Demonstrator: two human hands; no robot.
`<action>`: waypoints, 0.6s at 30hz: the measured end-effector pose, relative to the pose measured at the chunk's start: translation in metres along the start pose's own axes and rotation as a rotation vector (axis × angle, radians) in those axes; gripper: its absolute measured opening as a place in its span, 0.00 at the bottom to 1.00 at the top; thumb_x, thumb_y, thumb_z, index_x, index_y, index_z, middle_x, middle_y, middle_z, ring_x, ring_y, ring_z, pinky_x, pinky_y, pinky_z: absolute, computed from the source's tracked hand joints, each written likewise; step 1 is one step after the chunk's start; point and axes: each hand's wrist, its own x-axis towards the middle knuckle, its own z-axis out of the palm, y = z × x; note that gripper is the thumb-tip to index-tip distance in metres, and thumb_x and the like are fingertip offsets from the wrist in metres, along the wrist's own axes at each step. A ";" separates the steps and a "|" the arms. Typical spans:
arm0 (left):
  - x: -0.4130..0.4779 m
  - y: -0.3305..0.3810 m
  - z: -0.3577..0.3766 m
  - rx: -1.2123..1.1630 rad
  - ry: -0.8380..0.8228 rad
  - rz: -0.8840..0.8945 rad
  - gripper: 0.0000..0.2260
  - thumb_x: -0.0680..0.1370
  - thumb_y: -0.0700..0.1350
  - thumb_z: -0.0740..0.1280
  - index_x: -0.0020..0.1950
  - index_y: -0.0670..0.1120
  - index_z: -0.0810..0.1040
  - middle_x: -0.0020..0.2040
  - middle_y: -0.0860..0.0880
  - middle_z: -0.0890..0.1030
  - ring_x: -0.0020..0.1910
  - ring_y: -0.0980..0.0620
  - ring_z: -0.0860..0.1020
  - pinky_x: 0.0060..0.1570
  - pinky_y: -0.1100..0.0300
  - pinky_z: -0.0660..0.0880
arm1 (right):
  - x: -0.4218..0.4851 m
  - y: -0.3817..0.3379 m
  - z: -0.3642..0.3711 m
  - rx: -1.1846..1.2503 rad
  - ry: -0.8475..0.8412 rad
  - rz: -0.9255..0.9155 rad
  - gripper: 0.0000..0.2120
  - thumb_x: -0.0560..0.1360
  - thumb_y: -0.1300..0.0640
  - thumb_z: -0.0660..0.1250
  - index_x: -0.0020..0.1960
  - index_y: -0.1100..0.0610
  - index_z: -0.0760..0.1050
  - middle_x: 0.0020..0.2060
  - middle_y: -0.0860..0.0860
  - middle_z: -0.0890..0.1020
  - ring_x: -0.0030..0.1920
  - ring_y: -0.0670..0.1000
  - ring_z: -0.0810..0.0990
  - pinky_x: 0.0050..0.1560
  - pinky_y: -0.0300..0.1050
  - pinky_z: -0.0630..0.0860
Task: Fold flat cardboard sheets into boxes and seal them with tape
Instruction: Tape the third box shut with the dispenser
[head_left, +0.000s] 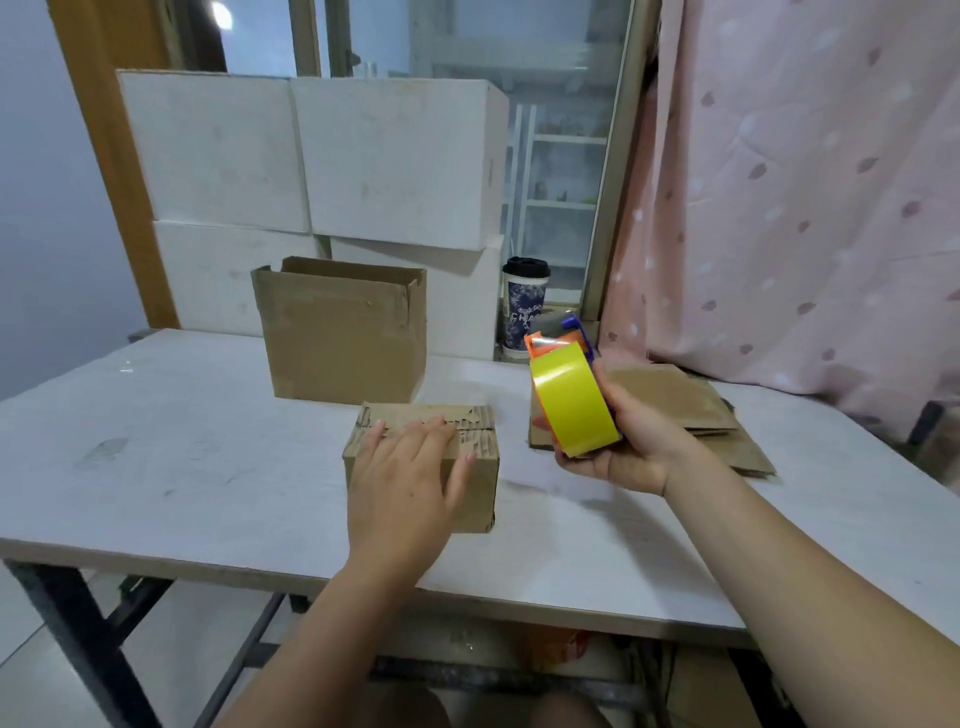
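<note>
Small folded box sits mid-tabletop; left hand presses its closed flaps, fingers flat. Right hand grips yellow tape dispenser, fingers curled round it. Judgement: box light, stiff, likely to slide; hold by top.

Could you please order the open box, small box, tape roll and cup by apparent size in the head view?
1. Open box
2. Small box
3. Tape roll and cup: alike, with the roll nearer the camera.
</note>
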 end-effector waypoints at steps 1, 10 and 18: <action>0.000 0.000 0.001 -0.003 0.004 0.002 0.22 0.77 0.58 0.53 0.56 0.49 0.81 0.56 0.51 0.82 0.55 0.50 0.79 0.67 0.55 0.56 | 0.003 -0.002 0.003 -0.004 0.023 0.005 0.26 0.74 0.34 0.58 0.52 0.55 0.79 0.45 0.58 0.83 0.42 0.56 0.81 0.44 0.50 0.78; 0.012 0.011 -0.035 -0.118 -0.049 -0.101 0.18 0.83 0.52 0.47 0.52 0.54 0.77 0.47 0.52 0.81 0.46 0.49 0.77 0.43 0.56 0.67 | 0.019 -0.022 0.058 -0.405 0.119 -0.526 0.16 0.81 0.43 0.55 0.54 0.49 0.78 0.42 0.52 0.80 0.46 0.51 0.75 0.48 0.47 0.72; 0.048 0.001 -0.060 -1.185 -0.168 -0.598 0.26 0.74 0.64 0.63 0.63 0.48 0.76 0.56 0.50 0.81 0.56 0.50 0.78 0.60 0.51 0.73 | 0.014 -0.011 0.098 -0.976 0.078 -0.808 0.18 0.79 0.43 0.60 0.67 0.45 0.69 0.57 0.43 0.76 0.55 0.42 0.74 0.54 0.36 0.72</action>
